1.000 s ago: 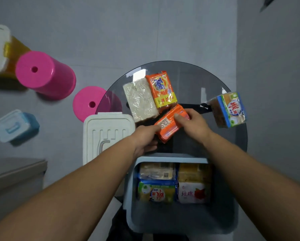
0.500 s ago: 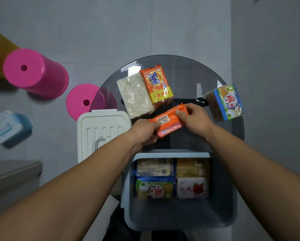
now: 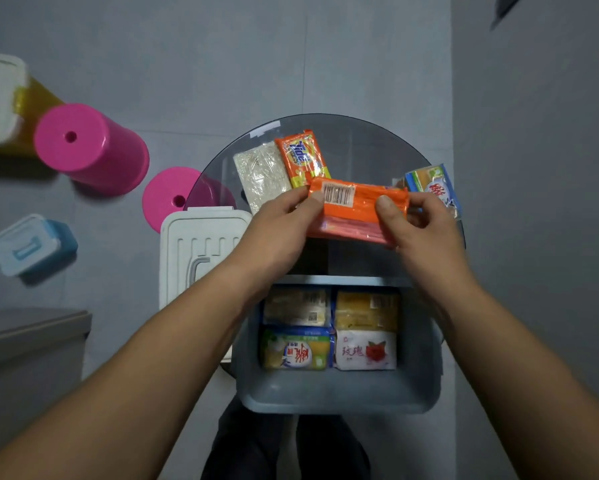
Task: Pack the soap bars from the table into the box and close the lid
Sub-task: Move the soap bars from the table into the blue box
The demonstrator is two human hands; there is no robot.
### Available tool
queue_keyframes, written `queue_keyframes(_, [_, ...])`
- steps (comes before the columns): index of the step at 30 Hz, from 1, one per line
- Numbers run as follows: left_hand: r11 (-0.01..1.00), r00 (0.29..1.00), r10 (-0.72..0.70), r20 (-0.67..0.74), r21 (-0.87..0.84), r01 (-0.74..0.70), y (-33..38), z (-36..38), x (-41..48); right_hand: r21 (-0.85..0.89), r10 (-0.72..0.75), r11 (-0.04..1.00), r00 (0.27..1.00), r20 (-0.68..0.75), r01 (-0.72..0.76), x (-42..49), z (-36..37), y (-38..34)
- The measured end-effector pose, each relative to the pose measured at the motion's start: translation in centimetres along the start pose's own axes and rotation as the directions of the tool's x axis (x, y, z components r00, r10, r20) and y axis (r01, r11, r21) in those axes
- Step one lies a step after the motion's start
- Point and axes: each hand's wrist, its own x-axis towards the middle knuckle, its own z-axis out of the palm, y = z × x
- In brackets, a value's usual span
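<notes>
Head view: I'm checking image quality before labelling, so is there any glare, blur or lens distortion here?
Head view: small glare patch on the glass table near its far rim; the orange soap bar wrapper and barcode read fairly sharp; packs inside the box look dim and soft; wide-angle bending stretches the forearms and tilts the pink stool at the edge.

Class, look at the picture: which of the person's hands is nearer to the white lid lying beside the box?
Left. The left hand is just right of the white lid; the right hand is farther right, across the orange soap bar.
</notes>
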Motion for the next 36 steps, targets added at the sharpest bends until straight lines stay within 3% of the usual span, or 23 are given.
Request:
queue_keyframes(7, [0.997, 0.999, -0.040, -0.017, -0.069, 0.039, -3.4, 1.1, -9.6, 0.027, 0.073, 0.997, 0.987, 0.140, -0.078, -8.3, -1.8, 3.1])
queue_keyframes(12, [0.982, 0.977, -0.184, -0.108, -0.062, 0.178, -8.7, 2.4, -12.4, 0.037, 0.154, 0.985, 0.959, 0.239, -0.167, -10.9, -2.1, 7.2])
queue_keyframes(17, [0.960, 0.950, -0.273, -0.148, -0.102, 0.260, -11.0, 3.1, -10.8, 0.018, 0.236, 0.970, 0.950, 0.203, -0.244, -8.7, 0.4, 11.2])
queue_keyframes(32, [0.914, 0.920, -0.304, -0.247, -0.349, 0.208, -12.8, 3.7, -9.0, -0.004, 0.255, 0.966, 0.946, 0.199, -0.259, -6.3, 4.3, 13.5])
queue_keyframes(36, [0.932, 0.924, -0.297, -0.240, -0.284, 0.226, -12.5, 3.4, -9.5, 0.040, 0.264, 0.960, 0.945, 0.195, -0.277, -6.6, 5.0, 13.3])
